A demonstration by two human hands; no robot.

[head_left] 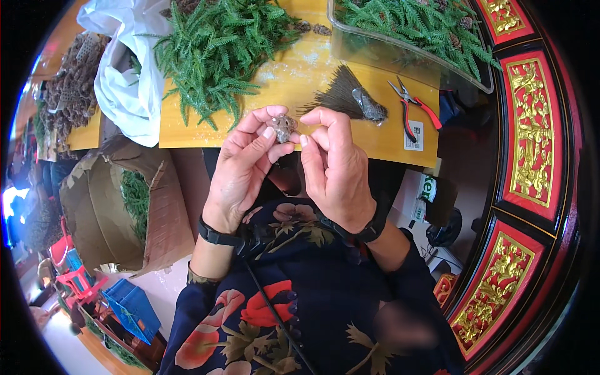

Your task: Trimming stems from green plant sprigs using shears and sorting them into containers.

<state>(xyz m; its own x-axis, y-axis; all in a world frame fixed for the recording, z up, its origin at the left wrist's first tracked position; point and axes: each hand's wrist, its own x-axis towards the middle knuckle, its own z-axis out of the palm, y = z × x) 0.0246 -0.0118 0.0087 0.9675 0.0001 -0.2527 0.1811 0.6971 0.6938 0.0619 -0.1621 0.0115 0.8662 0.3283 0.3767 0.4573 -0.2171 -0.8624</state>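
Table (281, 94): yellow top scattered with white specks, a heap of green branches (219, 56) at its far side and a clear tub (409, 55) of more greenery to the right.
Pine cone (283, 127): held up in front of the table's near edge, between the two hands; small, brown and knobbly.
Left hand (240, 147): fingers curled, thumb and fingertips closed around the cone.
Right hand (337, 169): half curled, thumb and forefinger close together just beside the cone; whether they pinch something thin, I cannot tell.
Cone's feel: probably light and stiff, rough enough not to slip — though its scales could chip under a hard squeeze.
Cone's hold: best around the widest part, fingertips spread, pressure gentle.
Wires (344, 94): dark fanned bundle, likely springy — safest gripped at the wrapped end.
Pliers (407, 100): red-handled, lying open beside the bundle.
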